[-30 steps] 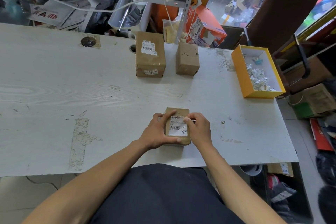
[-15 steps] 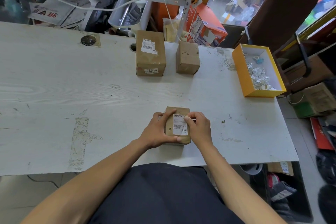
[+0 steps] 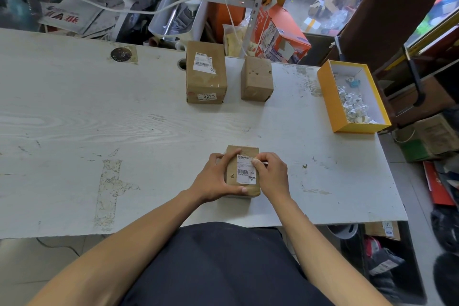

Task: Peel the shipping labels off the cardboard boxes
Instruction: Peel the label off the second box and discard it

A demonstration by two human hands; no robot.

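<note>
1. The small cardboard box lies on the white table, near the front edge and directly in front of me.
2. My left hand grips this box from its left side: the fingers curl over the far left corner and the thumb lies along the near edge of the top face.
3. My right hand rests at the box's right side with its fingers curled. The thumb and forefinger meet at the upper right edge of the shipping label; they appear to pinch that edge, though I cannot tell whether the corner is lifted.
4. The label is white, with a barcode and the print "MX", "MXRC" and "03". It lies flat on the top face of the box, towards the right side.
5. A taller box stands towards the back of the table. It bears a white label on top and a smaller sticker reading "0275" on the near face.
6. A second brown box stands just to the right of the taller one, apart from it. No label is visible on the faces I can see.
7. A yellow tray sits at the right end of the table and holds crumpled paper scraps.
</note>
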